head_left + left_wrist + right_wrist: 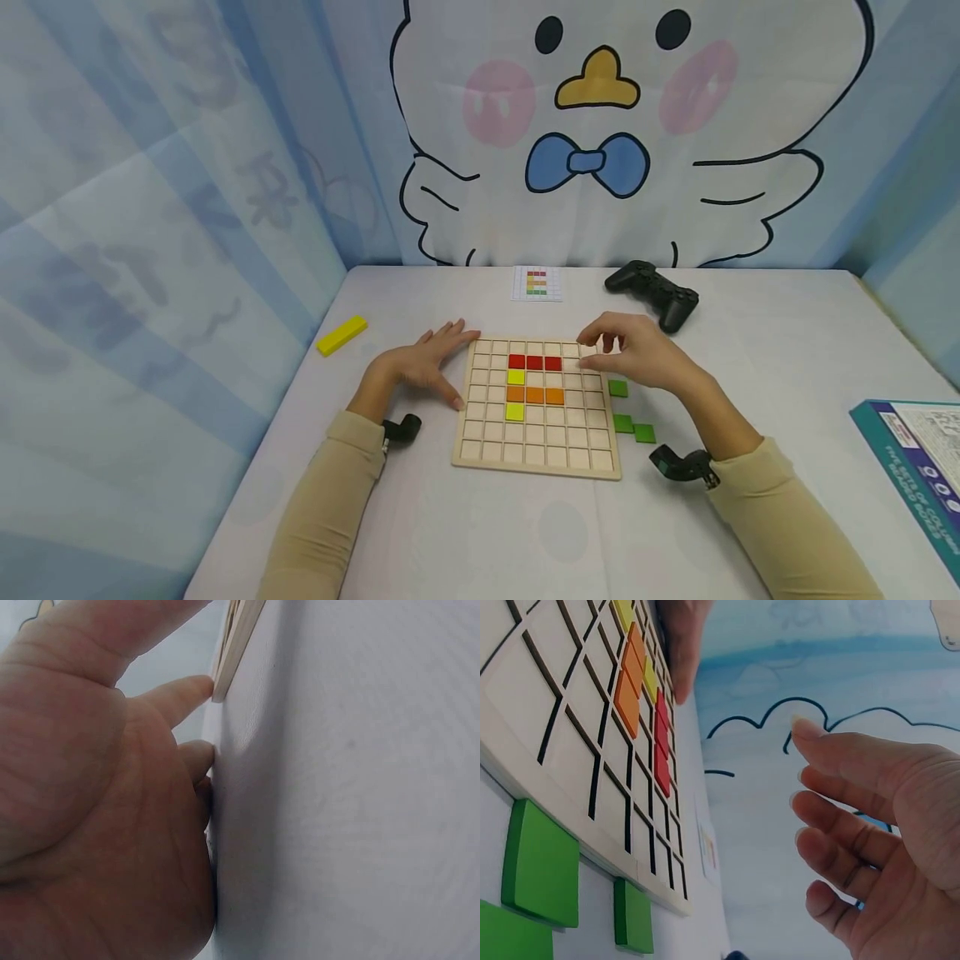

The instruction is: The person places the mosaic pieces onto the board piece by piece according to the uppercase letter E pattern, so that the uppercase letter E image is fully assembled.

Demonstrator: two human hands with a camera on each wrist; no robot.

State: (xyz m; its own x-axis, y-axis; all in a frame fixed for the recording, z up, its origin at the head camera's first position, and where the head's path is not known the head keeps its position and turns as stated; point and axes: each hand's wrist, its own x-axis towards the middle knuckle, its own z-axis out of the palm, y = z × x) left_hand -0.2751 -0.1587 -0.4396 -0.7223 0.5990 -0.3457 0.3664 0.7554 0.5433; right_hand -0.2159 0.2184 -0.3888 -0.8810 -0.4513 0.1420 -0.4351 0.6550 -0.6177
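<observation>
A wooden grid board [536, 472] lies flat on the table, with square tiles in some of its cells. Three red tiles [535, 362] form one row and three orange tiles [535, 395] a lower one. A yellow tile [516, 377] sits between these rows, and another yellow tile [515, 412] below the orange. My left hand [420, 367] rests at the board's left side, thumb and fingertips against its edge. Over the upper right corner hovers my right hand [637, 350], fingers loosely bent; the right wrist view shows nothing between thumb and fingers.
Three green tiles [540, 862] lie just right of the board. A small pattern card [537, 284] and a black game controller [652, 293] are behind it. At the far left lies a yellow bar [342, 335]; a teal box [911, 475] is at the right edge.
</observation>
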